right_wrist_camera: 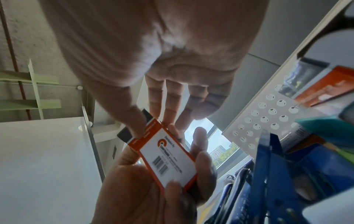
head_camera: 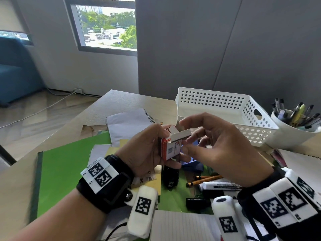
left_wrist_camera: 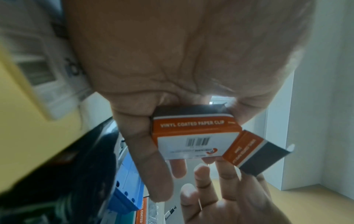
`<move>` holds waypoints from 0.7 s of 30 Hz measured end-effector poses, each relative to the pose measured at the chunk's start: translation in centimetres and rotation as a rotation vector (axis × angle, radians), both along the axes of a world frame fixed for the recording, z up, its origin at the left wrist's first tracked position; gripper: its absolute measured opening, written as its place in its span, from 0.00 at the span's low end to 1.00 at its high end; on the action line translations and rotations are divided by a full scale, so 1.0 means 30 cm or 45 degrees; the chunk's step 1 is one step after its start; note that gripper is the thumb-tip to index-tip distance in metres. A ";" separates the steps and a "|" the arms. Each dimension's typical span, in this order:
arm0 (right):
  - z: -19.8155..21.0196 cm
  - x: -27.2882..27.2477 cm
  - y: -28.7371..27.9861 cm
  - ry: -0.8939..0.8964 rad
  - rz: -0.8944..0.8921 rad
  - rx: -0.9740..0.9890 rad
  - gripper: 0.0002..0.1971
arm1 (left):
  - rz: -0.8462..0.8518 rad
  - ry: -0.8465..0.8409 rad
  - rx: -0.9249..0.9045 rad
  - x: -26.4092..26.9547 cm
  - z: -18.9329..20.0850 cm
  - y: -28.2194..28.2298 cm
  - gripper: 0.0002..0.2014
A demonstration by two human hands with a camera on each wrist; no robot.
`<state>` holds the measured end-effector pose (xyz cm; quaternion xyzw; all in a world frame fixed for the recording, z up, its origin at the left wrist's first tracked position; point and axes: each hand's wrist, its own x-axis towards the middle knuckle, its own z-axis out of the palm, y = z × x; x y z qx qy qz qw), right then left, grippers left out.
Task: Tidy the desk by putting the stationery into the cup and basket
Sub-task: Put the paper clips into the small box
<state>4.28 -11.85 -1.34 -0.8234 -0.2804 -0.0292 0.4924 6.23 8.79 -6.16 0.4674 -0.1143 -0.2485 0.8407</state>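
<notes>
A small orange-and-white paper clip box is held up over the cluttered desk. My left hand grips its body, thumb on one side and fingers underneath. The box's top flap stands open. My right hand pinches that flap end, index finger on top and thumb by the box's side. The left wrist view shows the box with its flap hanging out. In the right wrist view, my right fingers touch the box at its upper end. The white perforated basket stands behind, and the white cup sits at the far right.
Several pens fill the cup. Under my hands lie a green folder, a spiral notebook, orange pencils, a white marker, a black object, a blue object and lined paper.
</notes>
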 end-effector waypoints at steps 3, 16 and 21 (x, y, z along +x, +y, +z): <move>0.002 -0.002 0.005 -0.053 -0.052 0.078 0.22 | -0.041 -0.008 0.039 -0.009 0.007 -0.005 0.24; -0.011 0.005 0.012 -0.132 -0.022 -0.140 0.11 | -0.084 -0.059 0.176 -0.012 0.009 -0.014 0.21; 0.015 0.012 -0.015 -0.212 -0.029 -0.251 0.12 | -0.068 -0.094 0.243 -0.016 0.012 -0.014 0.24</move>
